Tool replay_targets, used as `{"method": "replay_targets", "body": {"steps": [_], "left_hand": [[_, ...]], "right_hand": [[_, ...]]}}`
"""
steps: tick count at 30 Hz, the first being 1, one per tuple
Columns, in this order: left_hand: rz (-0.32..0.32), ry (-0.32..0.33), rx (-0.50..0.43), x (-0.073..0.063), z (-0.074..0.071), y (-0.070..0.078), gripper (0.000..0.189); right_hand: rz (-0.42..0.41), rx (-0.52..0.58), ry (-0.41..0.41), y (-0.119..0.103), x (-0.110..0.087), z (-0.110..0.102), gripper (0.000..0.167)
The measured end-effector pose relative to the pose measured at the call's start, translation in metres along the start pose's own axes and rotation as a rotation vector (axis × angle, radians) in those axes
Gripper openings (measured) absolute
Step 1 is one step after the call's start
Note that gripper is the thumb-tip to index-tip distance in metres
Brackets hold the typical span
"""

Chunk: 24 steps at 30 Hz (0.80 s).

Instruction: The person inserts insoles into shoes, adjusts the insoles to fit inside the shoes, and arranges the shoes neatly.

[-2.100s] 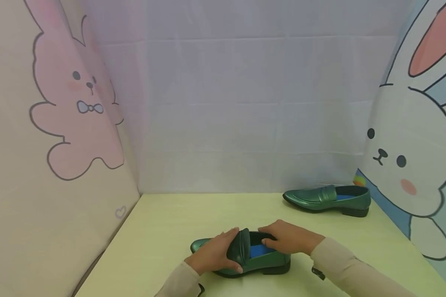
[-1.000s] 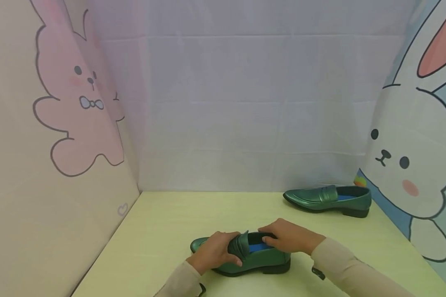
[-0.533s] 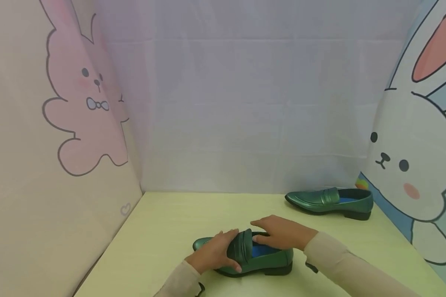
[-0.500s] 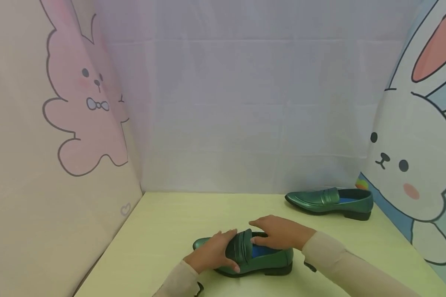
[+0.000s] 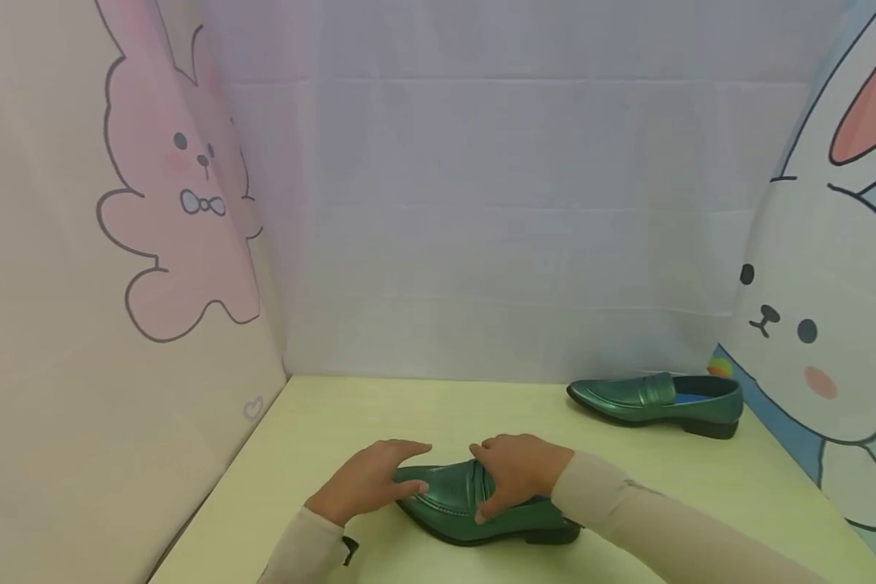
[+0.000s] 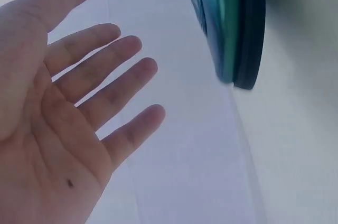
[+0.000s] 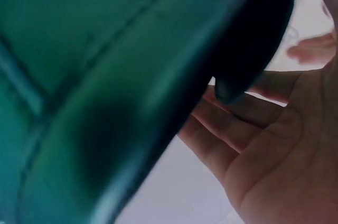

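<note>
A metallic green loafer (image 5: 445,491) with a low black heel stands upright on the pale yellow table (image 5: 343,418), toe to the left. My left hand (image 5: 368,483) is spread at its toe, thumb and fingers apart; in the left wrist view the palm (image 6: 63,129) holds nothing, with the toe (image 6: 227,49) beyond the fingertips. My right hand (image 5: 521,470) straddles the loafer around its strap, thumb on the near side and fingers on the far side. In the right wrist view a gap shows between the palm (image 7: 285,166) and the green upper (image 7: 105,76); the fingertips are hidden behind it.
A second green loafer (image 5: 657,401) with a blue insole stands at the table's back right, toe also left. A white cloth (image 5: 511,227) hangs behind; side cloths carry a pink rabbit (image 5: 182,195) and a white rabbit (image 5: 810,324).
My left hand has let go of the loafer's front and moved left to the toe. My right hand has shifted left from the opening to the strap. The loafer's tongue now lies lower.
</note>
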State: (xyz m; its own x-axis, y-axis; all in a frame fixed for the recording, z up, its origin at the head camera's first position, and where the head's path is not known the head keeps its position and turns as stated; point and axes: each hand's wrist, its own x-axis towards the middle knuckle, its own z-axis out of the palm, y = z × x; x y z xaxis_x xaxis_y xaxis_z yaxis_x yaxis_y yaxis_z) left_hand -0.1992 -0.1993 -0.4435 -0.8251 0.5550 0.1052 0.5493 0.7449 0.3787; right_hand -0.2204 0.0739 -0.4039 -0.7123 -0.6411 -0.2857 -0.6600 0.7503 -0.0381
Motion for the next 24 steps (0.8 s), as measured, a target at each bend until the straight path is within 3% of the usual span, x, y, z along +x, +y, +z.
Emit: {"method": "replay_targets", "body": {"steps": [4, 11, 24], "left_hand": [[-0.018, 0.033, -0.003, -0.006, -0.009, -0.008, 0.057], [-0.068, 0.082, 0.013, -0.013, -0.016, -0.018, 0.053], [-0.109, 0.116, 0.031, -0.017, -0.012, -0.022, 0.045]], "right_hand": [[0.024, -0.004, -0.035, 0.000, 0.004, 0.008, 0.106], [0.019, -0.055, -0.021, 0.000, 0.011, 0.020, 0.113], [0.000, -0.116, 0.021, -0.001, 0.011, 0.023, 0.097]]}}
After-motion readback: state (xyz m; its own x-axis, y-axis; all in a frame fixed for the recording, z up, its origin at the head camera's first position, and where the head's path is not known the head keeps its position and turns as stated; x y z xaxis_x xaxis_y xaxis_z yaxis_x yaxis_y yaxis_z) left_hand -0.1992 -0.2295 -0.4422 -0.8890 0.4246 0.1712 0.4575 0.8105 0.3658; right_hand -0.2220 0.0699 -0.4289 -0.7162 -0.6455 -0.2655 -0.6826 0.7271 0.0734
